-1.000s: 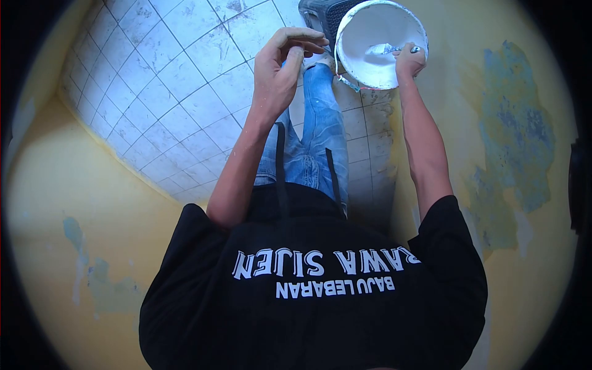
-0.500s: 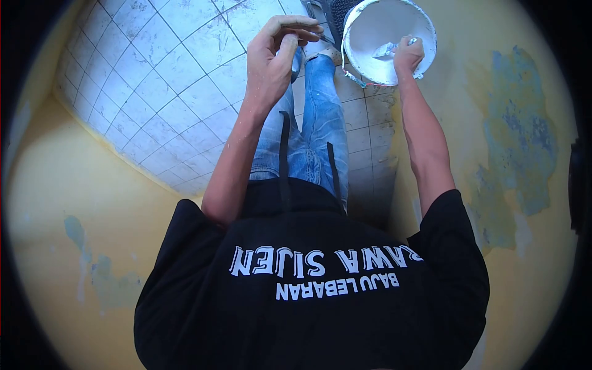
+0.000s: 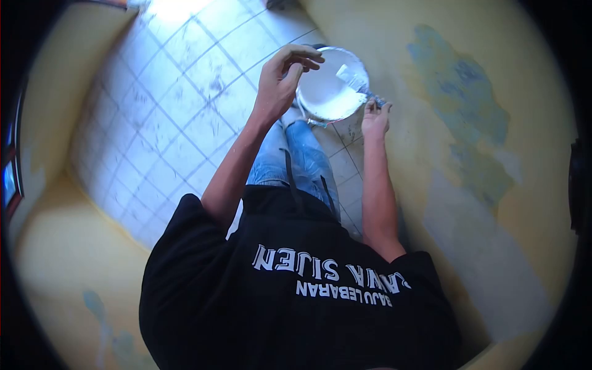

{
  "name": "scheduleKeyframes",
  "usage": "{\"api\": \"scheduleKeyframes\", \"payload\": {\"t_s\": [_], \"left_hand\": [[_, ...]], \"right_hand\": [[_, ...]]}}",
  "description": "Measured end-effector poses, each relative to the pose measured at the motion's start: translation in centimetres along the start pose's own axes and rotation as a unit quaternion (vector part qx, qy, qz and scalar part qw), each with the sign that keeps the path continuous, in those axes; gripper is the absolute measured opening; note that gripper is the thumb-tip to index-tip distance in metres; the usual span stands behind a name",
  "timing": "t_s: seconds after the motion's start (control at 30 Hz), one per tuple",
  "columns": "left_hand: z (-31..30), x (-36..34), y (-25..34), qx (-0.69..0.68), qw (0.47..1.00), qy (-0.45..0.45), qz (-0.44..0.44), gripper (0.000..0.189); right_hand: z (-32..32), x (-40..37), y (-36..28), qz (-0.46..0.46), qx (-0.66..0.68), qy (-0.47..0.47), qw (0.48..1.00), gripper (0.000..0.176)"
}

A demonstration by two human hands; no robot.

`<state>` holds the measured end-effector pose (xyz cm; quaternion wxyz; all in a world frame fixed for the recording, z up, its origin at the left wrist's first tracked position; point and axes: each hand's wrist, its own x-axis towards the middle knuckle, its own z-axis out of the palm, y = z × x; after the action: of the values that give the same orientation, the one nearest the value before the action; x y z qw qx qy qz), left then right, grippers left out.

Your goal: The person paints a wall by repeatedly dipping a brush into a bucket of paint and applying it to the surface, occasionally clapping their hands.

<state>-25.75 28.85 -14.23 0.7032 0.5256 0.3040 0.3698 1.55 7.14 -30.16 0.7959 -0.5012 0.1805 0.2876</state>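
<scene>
The fingers (image 3: 372, 106) of the right hand (image 3: 375, 126) are closed around the handle of a brush (image 3: 353, 79), whose wide white head points to the far left, above the mouth of a white bucket (image 3: 314, 83). Whether the brush touches the inner wall of this bucket, I cannot tell. The left hand (image 3: 277, 85) holds nothing that I can see; its fingers are loosely bent, with a gap between them and the thumb, and their tips overlap the left rim of the bucket in this view, but contact with it is not clear. Pale marks lie on the skin of this hand. The bucket is between the two hands, and its inside is coated with white. Around it spreads a floor (image 3: 179, 111) of pale tiles, which carries many dark smudges and becomes very bright at the far left. Nearer than the bucket are the faded blue jeans (image 3: 302, 148) of the person, and then a black shirt (image 3: 296, 339) with white letters, which appear upside down. At the right stands a yellowish wall (image 3: 394, 68) with a large blue-green patch (image 3: 459, 92). At the near left, another yellowish wall (image 3: 49, 240) has smaller patches (image 3: 93, 302) of similar colour.
</scene>
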Motion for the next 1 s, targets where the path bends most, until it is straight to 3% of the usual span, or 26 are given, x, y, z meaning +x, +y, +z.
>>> {"api": "scheduleKeyframes", "payload": {"t_s": [0.17, 0.33, 0.63, 0.7, 0.73, 0.83, 0.93, 0.97, 1.0], "left_hand": [[3.5, 3.1, 1.8, -0.006, 0.997, -0.07, 0.032, 0.034], [9.2, 1.6, 3.4, -0.005, 0.992, -0.111, 0.063, 0.034], [16.6, -6.0, 4.0, 0.045, 0.992, -0.08, 0.091, 0.026], [19.5, -8.2, 4.1, 0.06, 0.991, -0.083, 0.084, 0.024], [21.0, -9.2, 3.7, 0.068, 0.99, -0.098, 0.082, 0.023], [27.0, -12.3, 3.0, 0.065, 0.984, -0.148, 0.077, 0.019], [33.4, -13.9, 0.6, 0.067, 0.964, -0.237, 0.096, 0.018], [36.2, -15.3, 1.8, 0.071, 0.965, -0.25, 0.038, 0.02], [38.3, -16.1, 1.7, 0.066, 0.954, -0.289, 0.044, 0.02]], "right_hand": [[-0.3, -3.6, -0.6, 0.027, 0.094, 0.035, 0.995, 0.039], [-4.2, -3.9, 0.2, 0.027, 0.128, 0.014, 0.991, 0.038], [-8.5, -2.6, -4.7, 0.062, 0.344, 0.017, 0.937, 0.032], [-11.1, -2.6, -8.6, 0.029, 0.394, -0.029, 0.918, 0.032], [-13.5, -1.9, -10.3, -0.008, 0.417, -0.096, 0.904, 0.033], [-17.9, -4.9, -19.6, -0.153, 0.454, -0.092, 0.873, 0.035], [-24.1, -6.5, -28.5, -0.277, 0.449, 0.052, 0.848, 0.035], [-25.2, -8.8, -31.9, -0.329, 0.427, 0.091, 0.837, 0.035], [-25.7, -12.1, -35.7, -0.375, 0.401, 0.129, 0.826, 0.035]]}}
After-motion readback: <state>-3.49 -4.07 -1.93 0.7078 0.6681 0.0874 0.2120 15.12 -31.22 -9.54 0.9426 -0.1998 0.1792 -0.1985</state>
